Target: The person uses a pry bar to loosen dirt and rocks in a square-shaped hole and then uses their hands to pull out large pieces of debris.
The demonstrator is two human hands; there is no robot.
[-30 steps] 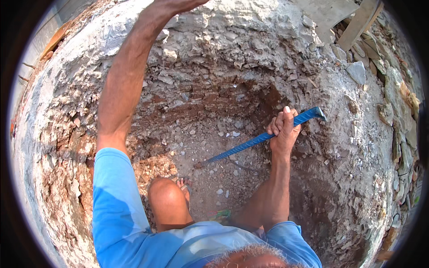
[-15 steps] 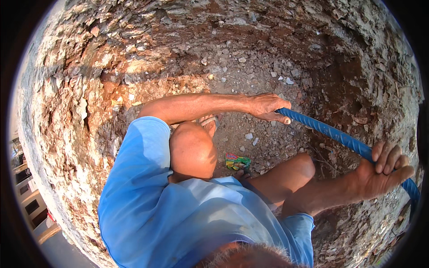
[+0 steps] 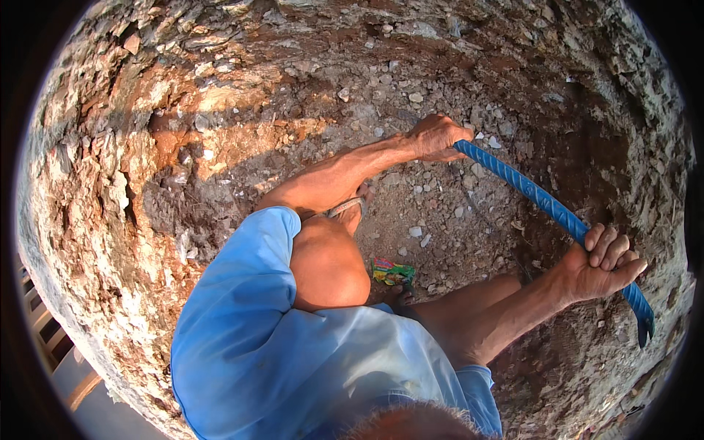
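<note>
A blue ribbed crowbar (image 3: 539, 192) slants across my right side, from the far middle down to the near right. My left hand (image 3: 440, 138) is closed around its far end, with that arm stretched forward over the ground. Farther down the bar, my right hand (image 3: 603, 260) wraps its fingers around it, not far from the dark, forked tip (image 3: 645, 330). That tip points toward the near right, close to the rough earth wall; whether it touches cannot be told.
Rough earth and rock walls (image 3: 110, 169) curve around me. Loose stones and rubble (image 3: 433, 213) cover the ground between my bent legs. A crumpled green and yellow wrapper (image 3: 392, 271) lies by my foot. Part of a building (image 3: 48, 330) shows at the left edge.
Both hands have moved with the crowbar, the left farther away from me, the right leftward and slightly away. The forked tip now shows at the right.
</note>
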